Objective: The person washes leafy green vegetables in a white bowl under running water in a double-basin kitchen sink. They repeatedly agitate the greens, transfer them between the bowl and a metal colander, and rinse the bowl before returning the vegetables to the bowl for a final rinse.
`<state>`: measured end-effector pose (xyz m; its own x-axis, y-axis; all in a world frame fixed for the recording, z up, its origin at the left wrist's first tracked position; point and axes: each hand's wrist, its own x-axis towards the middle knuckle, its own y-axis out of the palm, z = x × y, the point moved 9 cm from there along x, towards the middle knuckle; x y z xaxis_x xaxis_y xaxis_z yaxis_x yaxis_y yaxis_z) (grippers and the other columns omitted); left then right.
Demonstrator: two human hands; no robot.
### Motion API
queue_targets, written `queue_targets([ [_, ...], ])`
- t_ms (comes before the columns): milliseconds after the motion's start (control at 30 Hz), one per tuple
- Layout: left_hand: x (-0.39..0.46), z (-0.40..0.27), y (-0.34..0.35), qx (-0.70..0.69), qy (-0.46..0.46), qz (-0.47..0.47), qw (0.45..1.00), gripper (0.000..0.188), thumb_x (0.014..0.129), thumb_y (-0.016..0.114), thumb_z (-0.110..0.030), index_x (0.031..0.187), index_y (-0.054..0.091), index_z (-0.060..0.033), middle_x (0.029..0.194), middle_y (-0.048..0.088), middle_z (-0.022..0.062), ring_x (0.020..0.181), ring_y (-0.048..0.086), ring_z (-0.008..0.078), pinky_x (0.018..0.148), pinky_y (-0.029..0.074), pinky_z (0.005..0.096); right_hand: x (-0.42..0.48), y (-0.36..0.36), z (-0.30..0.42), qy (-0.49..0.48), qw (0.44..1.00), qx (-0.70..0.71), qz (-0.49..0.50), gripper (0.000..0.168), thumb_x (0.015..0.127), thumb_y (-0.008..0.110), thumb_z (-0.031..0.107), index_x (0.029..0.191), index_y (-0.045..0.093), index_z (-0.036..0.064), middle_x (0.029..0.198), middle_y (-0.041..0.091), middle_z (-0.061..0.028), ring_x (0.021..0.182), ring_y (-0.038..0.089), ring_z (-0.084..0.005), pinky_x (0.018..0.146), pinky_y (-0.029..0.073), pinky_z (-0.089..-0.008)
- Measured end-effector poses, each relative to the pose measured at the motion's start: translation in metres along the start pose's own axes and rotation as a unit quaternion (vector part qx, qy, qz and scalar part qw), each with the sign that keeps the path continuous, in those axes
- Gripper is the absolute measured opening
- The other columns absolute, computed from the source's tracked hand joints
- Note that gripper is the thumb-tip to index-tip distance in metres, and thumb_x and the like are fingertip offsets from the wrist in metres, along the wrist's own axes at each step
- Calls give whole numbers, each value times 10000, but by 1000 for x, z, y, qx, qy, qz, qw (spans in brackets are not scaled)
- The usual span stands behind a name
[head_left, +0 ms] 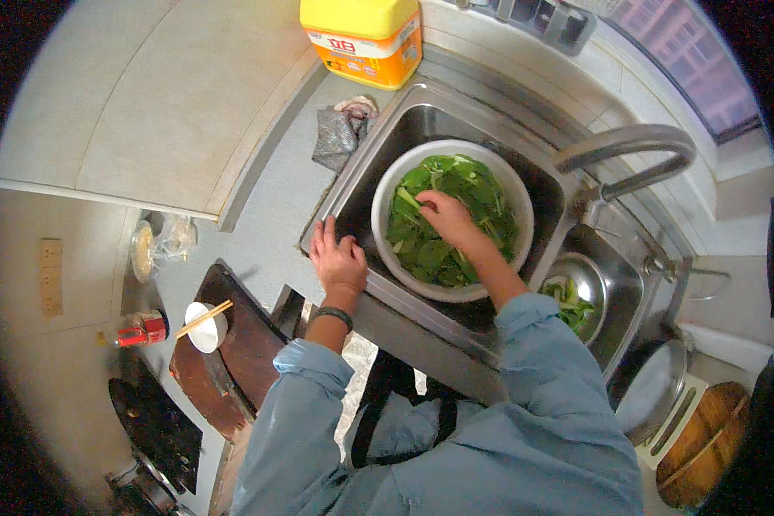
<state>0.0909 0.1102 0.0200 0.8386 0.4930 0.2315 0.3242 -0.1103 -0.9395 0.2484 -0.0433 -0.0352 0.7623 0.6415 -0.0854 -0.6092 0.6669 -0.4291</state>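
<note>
A large white basin (382, 253) full of leafy greens (429, 255) stands in the bigger bowl of a steel double sink (419, 316). Over the greens is my right hand (448, 219), its thumb and fingers closed around the pale stalk of a leafy green (407, 197). My left hand (338, 258) rests on the sink's left front rim, fingers spread, holding nothing. In the smaller sink bowl, partly behind my right sleeve, a steel bowl (596, 277) holds more greens (571, 306).
A faucet (632, 145) arches behind the sink. A yellow detergent jug (367, 45) and a crumpled cloth (338, 135) lie left of it. A cutting board (258, 348) bears a cleaver (222, 380), a white bowl (206, 332) and chopsticks (203, 318). A lidded pan (651, 387) stands right.
</note>
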Motion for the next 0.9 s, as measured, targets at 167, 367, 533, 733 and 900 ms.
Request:
queue_targets([
  [167,-1,4,-4,1,-1,-13,1000,158,730,533,-144,795,655,-69,1312,418,135,1268,305,332,1027,227,480,49,65,-38,-10,973,-230,23,423,756,558,48,1171,507,111,1097,544,-174,976,553,-339,796,466,-449],
  [367,3,-6,-2,-12,8,-7,1000,156,722,542,-138,798,657,-65,1317,414,133,1269,304,330,1028,228,481,47,70,-112,75,963,-238,101,323,772,568,81,1095,573,98,945,611,-177,871,606,-325,730,486,-417],
  [533,1,2,-6,-13,-2,-10,1000,158,738,540,-143,805,654,-57,1320,405,136,1271,292,337,1022,228,492,30,19,-78,159,962,221,-6,361,866,479,67,1221,472,128,946,610,-128,788,614,-208,655,485,-329],
  [733,0,1,-5,-4,11,-19,1000,158,726,532,-151,782,657,-73,1317,412,126,1268,300,331,1018,227,482,5,-26,-15,134,907,395,-53,358,913,387,44,1260,397,135,981,568,-118,690,600,-171,584,485,-278],
  [900,0,-2,-5,11,9,-13,1000,169,739,528,-150,791,664,-65,1320,410,132,1278,285,330,1026,221,483,6,-31,-30,163,923,347,5,247,923,401,156,1146,481,88,798,576,-68,617,548,-127,529,437,-244],
])
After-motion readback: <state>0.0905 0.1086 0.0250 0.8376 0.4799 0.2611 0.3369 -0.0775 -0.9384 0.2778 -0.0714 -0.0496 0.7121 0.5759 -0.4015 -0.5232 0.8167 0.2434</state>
